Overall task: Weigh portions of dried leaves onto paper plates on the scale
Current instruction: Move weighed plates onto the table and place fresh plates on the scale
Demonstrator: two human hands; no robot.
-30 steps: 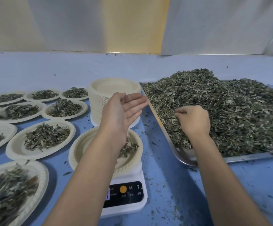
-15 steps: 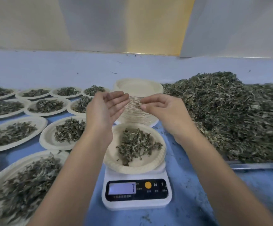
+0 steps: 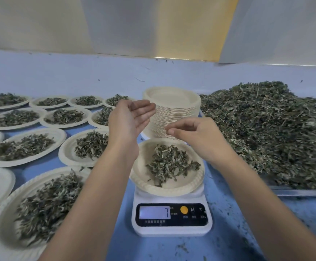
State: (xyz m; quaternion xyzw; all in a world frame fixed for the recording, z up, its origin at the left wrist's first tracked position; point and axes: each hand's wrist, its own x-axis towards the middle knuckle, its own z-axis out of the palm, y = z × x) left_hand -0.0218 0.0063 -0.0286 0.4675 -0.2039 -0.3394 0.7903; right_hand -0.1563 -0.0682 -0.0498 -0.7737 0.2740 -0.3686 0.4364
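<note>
A white digital scale (image 3: 172, 215) stands at the centre front, its display reading 7. On it sits a paper plate (image 3: 141, 166) holding a small heap of dried leaves (image 3: 170, 162). My left hand (image 3: 128, 121) hovers above the plate's left rim, palm up, fingers straight and slightly cupped, with nothing visible in it. My right hand (image 3: 196, 136) is over the plate's far rim, fingertips drawn together in a pinch on a few bits of leaf.
A tall stack of empty paper plates (image 3: 174, 110) stands just behind the scale. A metal tray (image 3: 304, 192) heaped with loose dried leaves (image 3: 266, 129) fills the right side. Several filled plates (image 3: 27, 146) cover the blue table (image 3: 219, 242) on the left.
My right hand left the heap on the tray and came over the plate on the scale with a pinch of leaves. My left hand stayed raised, palm up. The view shifted left.
</note>
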